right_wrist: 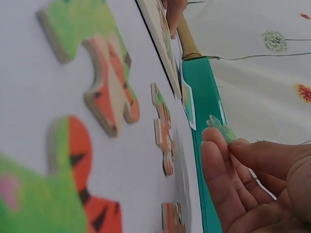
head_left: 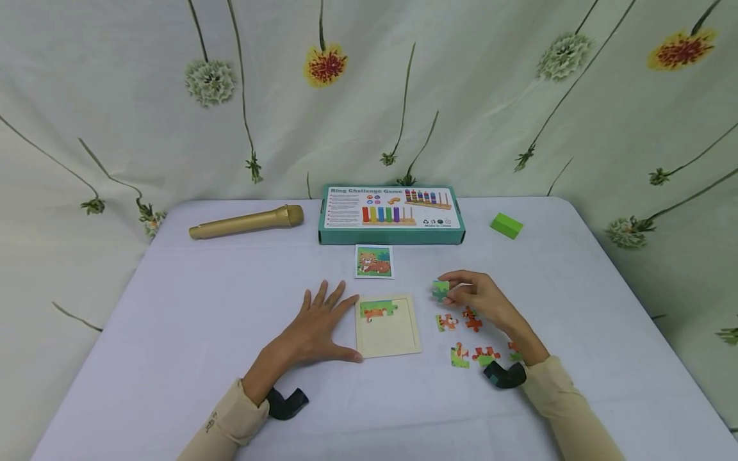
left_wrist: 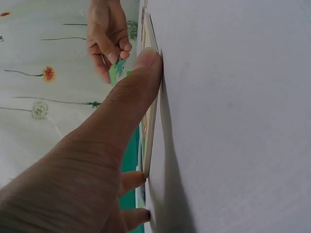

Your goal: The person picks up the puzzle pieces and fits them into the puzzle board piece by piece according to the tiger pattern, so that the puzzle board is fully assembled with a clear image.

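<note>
My right hand (head_left: 481,298) pinches a green puzzle piece (head_left: 441,291) between thumb and fingers, raised above the table in the right wrist view. My left hand (head_left: 318,326) is spread beside the pale wooden puzzle board (head_left: 389,336), its thumb and index finger touching the board's left corners. Joined pieces with green and orange parts (head_left: 377,310) lie in the board's upper left. Several loose pieces lie right of the board, among them a tiger-face piece (head_left: 446,322) and an orange striped piece (head_left: 472,319). Another piece (head_left: 514,350) is partly hidden by the right wrist.
A tiger picture card (head_left: 374,262) lies above the board, in front of a teal Ring Challenge Game box (head_left: 392,237). To the box's left is a gold microphone (head_left: 248,222); to its right, a green block (head_left: 507,225). A flowered cloth (head_left: 461,96) hangs behind the table.
</note>
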`<state>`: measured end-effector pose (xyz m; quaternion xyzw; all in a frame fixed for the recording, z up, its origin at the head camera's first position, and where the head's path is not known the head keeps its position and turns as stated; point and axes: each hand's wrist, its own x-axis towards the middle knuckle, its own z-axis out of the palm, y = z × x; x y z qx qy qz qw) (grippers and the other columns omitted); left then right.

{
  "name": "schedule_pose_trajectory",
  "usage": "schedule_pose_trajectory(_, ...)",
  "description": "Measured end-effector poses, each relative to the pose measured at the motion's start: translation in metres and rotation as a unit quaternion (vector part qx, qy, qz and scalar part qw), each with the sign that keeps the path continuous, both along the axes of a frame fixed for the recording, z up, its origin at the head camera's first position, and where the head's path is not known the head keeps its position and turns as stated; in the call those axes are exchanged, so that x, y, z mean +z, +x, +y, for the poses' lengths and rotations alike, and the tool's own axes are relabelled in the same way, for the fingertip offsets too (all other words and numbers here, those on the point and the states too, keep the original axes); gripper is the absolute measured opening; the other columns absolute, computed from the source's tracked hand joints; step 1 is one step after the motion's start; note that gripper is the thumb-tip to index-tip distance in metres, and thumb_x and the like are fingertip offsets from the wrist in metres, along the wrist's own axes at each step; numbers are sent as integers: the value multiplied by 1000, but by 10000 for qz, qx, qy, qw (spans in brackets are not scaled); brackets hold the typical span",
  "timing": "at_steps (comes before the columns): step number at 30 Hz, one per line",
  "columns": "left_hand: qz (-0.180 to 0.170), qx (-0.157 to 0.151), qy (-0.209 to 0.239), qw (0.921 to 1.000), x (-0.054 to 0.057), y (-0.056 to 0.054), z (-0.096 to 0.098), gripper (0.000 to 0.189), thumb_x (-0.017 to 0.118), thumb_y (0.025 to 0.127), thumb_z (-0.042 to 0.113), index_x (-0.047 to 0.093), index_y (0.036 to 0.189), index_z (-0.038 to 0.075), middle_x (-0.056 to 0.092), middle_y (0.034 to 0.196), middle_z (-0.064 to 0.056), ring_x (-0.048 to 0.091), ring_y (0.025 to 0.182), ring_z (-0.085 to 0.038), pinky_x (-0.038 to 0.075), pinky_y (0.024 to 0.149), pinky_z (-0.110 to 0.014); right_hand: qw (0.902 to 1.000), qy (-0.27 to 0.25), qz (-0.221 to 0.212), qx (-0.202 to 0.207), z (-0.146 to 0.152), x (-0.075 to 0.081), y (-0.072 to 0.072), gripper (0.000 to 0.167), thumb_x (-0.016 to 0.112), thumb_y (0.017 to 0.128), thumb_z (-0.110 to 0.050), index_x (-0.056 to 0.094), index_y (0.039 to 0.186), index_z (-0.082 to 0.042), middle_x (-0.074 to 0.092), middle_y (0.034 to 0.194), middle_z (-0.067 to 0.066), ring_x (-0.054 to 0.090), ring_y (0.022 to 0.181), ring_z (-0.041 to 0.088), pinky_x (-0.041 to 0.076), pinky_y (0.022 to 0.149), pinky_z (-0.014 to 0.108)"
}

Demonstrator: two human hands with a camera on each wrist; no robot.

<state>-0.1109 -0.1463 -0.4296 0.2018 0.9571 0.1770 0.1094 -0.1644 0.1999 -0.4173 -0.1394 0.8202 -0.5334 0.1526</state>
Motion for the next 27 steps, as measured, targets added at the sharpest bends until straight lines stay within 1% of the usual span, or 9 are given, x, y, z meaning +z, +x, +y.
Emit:
schedule_pose_trajectory(5, -7, 7, -30, 10000, 0, 0, 0, 114, 75, 58, 73, 32, 151, 22, 12, 161, -11, -5, 146, -40, -2, 113, -64, 9995, -212, -178, 162, -10, -1, -3, 32, 58, 94, -4, 57, 125, 3, 67, 103, 20, 70, 85, 24, 56, 75, 26)
schedule_pose_trajectory(9, -11, 16, -37, 10000, 0, 0, 0, 115, 75, 58, 73, 32, 151, 22, 12, 161, -10, -5, 146, -39, -2, 113, -64, 9991, -231, -225, 286, -18, -3, -4, 30, 57, 94, -4, 59, 124, 3, 66, 104, 19, 70, 83, 24, 56, 75, 25)
schedule_pose_trajectory(12, -12, 22, -48, 10000, 0, -1, 0, 115, 75, 58, 73, 32, 151, 22, 12, 161, -10, -5, 146, -39, -2, 113, -64, 9984, -278, -309, 385, -24, -3, -5, 29, 56, 94, -2, 59, 122, 3, 62, 103, 18, 69, 81, 23, 56, 75, 26)
schedule_pose_trajectory(16, -3, 19, -85, 10000, 0, 0, 0, 115, 75, 58, 73, 32, 151, 23, 12, 161, -10, -5, 146, -39, -2, 113, -64, 9958, -452, -560, 559, -34, -3, -4, 30, 52, 93, 4, 59, 122, 5, 53, 102, 17, 68, 81, 22, 58, 75, 32)
schedule_pose_trajectory(18, -1, 19, -94, 10000, 0, 0, 0, 115, 75, 58, 73, 31, 151, 23, 12, 161, -10, -4, 146, -39, -2, 113, -64, 9945, -486, -636, 675, -38, -4, -4, 30, 52, 92, 5, 58, 121, 6, 51, 101, 17, 69, 81, 22, 58, 75, 34)
schedule_pose_trajectory(24, 22, 11, -83, 10000, -1, -1, 0, 115, 75, 58, 73, 32, 151, 22, 12, 161, -11, -4, 146, -40, -2, 112, -64, 9935, -325, -665, 869, -51, -3, -5, 27, 55, 93, 1, 61, 119, 4, 51, 96, 14, 70, 80, 21, 59, 72, 34)
schedule_pose_trajectory(27, 12, 16, -78, 10000, -1, -1, 0, 114, 75, 58, 73, 32, 151, 22, 12, 161, -10, -4, 146, -40, -2, 113, -64, 9944, -69, -464, 952, -57, -4, -6, 25, 57, 93, -1, 63, 116, 2, 54, 93, 12, 67, 76, 17, 58, 68, 30)
